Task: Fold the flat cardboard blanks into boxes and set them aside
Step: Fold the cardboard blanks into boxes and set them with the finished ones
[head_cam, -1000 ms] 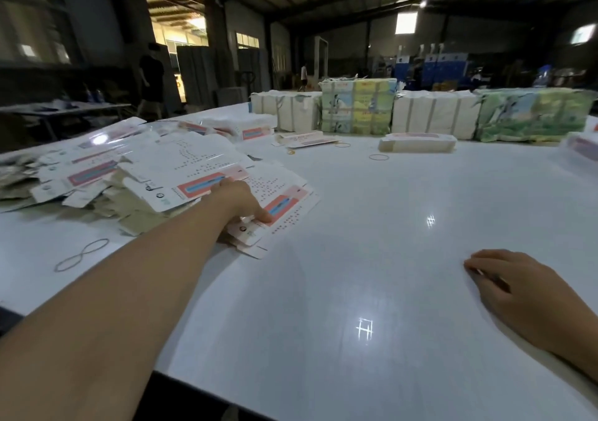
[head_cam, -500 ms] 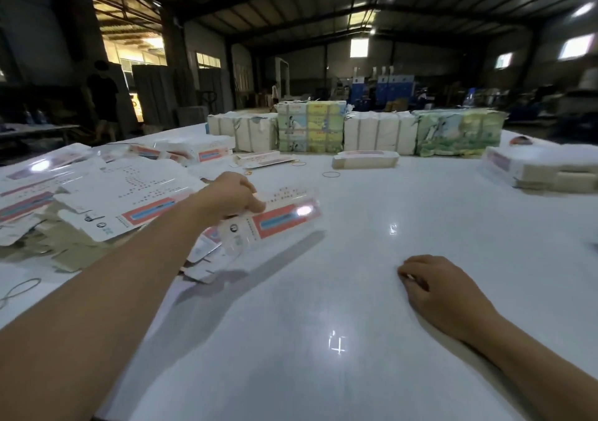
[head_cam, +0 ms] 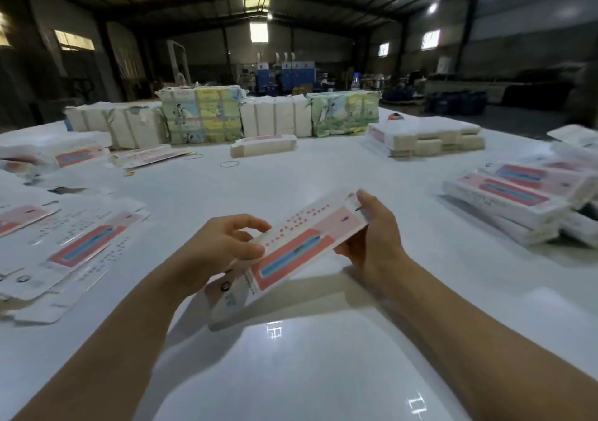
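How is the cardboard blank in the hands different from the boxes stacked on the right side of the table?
The cardboard blank is a thin flat sheet; the stacked boxes are folded into long closed shapes. The blank is held tilted above the table by the left hand and right hand; the boxes lie on it. Both are white with pink-and-blue print.

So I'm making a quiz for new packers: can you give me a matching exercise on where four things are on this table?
Things:
1. cardboard blank
2. pile of flat blanks
3. folded boxes
4. rubber band

Places:
A. stacked at the table's right side
B. held above the table by the left hand and right hand
C. lying alone towards the far middle
D. spread on the table's left side

Pairs: 1-B, 2-D, 3-A, 4-C
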A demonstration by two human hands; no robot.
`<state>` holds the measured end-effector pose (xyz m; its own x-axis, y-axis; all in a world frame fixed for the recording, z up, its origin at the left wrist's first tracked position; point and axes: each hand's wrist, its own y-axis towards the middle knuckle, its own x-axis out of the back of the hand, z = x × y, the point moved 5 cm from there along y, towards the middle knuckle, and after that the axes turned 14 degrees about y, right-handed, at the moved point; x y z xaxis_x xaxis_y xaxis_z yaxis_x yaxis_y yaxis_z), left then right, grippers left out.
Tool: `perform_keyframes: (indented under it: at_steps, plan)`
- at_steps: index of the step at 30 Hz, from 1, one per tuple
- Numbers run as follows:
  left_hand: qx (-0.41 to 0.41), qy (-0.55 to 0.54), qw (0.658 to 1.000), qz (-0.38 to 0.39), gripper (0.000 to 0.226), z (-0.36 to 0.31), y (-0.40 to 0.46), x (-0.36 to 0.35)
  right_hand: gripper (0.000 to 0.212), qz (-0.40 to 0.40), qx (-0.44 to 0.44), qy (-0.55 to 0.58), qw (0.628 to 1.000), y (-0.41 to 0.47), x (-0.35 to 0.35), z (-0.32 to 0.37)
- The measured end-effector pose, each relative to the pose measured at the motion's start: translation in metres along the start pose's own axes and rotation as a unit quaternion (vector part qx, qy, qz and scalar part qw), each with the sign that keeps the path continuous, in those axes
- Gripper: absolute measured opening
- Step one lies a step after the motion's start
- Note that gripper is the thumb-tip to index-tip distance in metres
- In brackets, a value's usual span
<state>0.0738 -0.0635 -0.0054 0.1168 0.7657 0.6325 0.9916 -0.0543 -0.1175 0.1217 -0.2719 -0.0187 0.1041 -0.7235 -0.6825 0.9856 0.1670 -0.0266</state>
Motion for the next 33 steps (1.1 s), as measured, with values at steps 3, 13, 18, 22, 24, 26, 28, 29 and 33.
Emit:
perform_keyframes:
  at_steps: [3, 13, 18, 22, 24, 26, 28, 29, 33]
  plan:
    - [-0.022, 0.122, 0.987, -0.104, 0.021, -0.003, -0.006, 0.011, 0.026, 0.009, 0.026, -0.080, 0.996, -0.003, -0.006, 0.001]
    - [-0.189, 0.423, 0.851, -0.249, 0.098, -0.041, -0.008, -0.029, 0.021, 0.100, -0.072, -0.053, 0.991, -0.008, -0.015, -0.010]
    - [-0.242, 0.444, 0.820, -0.270, 0.098, -0.045, -0.022, -0.033, 0.042, 0.158, -0.168, -0.081, 0.970, -0.011, -0.013, -0.013]
    - [-0.255, 0.454, 0.809, -0.273, 0.095, -0.051, -0.027, -0.038, 0.038, 0.183, -0.155, -0.157, 0.958, -0.013, -0.011, -0.015]
    - [-0.260, 0.470, 0.794, -0.284, 0.094, -0.054, -0.028, -0.038, 0.033, 0.190, -0.142, -0.173, 0.956, -0.014, -0.013, -0.015]
    - [-0.252, 0.482, 0.793, -0.276, 0.093, -0.053, -0.028, -0.038, 0.028, 0.179, -0.137, -0.171, 0.959, -0.014, -0.013, -0.016]
    - [-0.235, 0.481, 0.802, -0.263, 0.089, -0.049, -0.026, -0.038, 0.021, 0.160, -0.131, -0.181, 0.962, -0.014, -0.011, -0.018]
    - [-0.226, 0.476, 0.809, -0.261, 0.084, -0.048, -0.026, -0.038, 0.019, 0.154, -0.125, -0.196, 0.960, -0.014, -0.010, -0.019]
    - [-0.204, 0.461, 0.819, -0.273, 0.063, -0.046, -0.025, -0.033, 0.020, 0.135, -0.120, -0.222, 0.958, -0.014, -0.008, -0.020]
